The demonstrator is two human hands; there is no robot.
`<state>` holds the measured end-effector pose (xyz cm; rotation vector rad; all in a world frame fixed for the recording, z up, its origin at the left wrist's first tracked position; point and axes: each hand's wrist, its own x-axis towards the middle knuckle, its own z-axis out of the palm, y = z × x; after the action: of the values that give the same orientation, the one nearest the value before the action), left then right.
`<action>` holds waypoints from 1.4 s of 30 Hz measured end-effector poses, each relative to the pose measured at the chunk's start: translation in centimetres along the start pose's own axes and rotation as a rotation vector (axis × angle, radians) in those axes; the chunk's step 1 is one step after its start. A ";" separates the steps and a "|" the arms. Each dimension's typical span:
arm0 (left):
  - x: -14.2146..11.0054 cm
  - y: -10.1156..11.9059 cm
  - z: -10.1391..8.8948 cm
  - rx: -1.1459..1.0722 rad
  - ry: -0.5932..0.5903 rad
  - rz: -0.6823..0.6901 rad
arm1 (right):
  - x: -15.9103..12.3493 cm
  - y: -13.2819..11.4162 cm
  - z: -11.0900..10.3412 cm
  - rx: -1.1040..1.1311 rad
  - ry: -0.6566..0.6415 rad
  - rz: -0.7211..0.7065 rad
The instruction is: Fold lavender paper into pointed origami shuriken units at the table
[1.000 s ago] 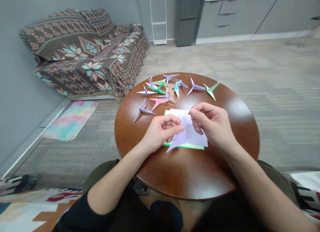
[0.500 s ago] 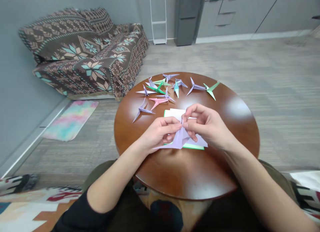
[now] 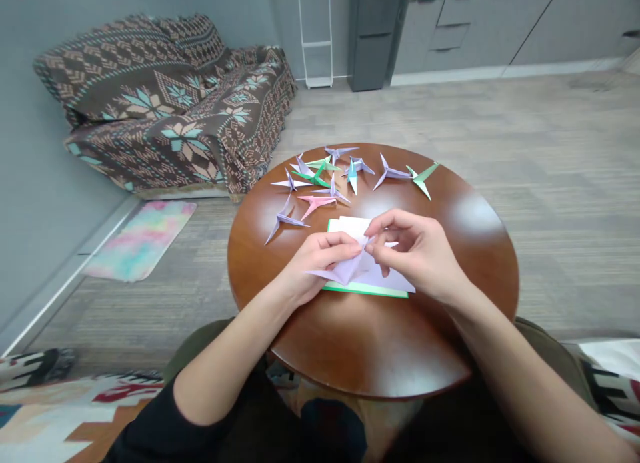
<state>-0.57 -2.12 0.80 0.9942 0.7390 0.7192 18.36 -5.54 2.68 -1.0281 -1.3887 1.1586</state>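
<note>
A partly folded lilac origami paper (image 3: pixel 345 271) is held between my two hands over the middle of the round table. My left hand (image 3: pixel 320 260) pinches it from the left, thumb on top. From the right, my right hand (image 3: pixel 413 250) pinches its upper tip between thumb and bent forefinger. Beneath lie a flat lilac sheet (image 3: pixel 387 278) and a white pad with a green edge (image 3: pixel 367 290). My fingers hide part of the folds.
Several folded paper birds stand at the table's far side, among them a pink one (image 3: pixel 318 202), a green one (image 3: pixel 316 174) and a lilac one (image 3: pixel 285 221). The brown round table (image 3: pixel 365 346) stands before my knees. A patterned sofa (image 3: pixel 190 116) is at the back left.
The lilac folded paper has tilted, its lower part rising and turning leftward, so more of the sheet and pad shows below. Both hands stay at nearly the same spot.
</note>
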 end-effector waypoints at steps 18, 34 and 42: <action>0.3 -0.3 -0.5 0.241 0.112 0.160 | 0.3 0.4 -0.7 -0.302 -0.027 -0.086; 0.3 -0.6 -0.6 0.215 0.131 0.159 | 0.5 0.7 -0.7 -0.558 -0.051 -0.295; 0.4 -0.7 -0.4 0.231 0.151 0.189 | 0.5 1.3 -0.7 -0.613 -0.033 -0.410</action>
<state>-0.56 -1.87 -0.02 1.2409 0.8815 0.8942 18.99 -4.79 1.54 -1.0625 -1.9315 0.4515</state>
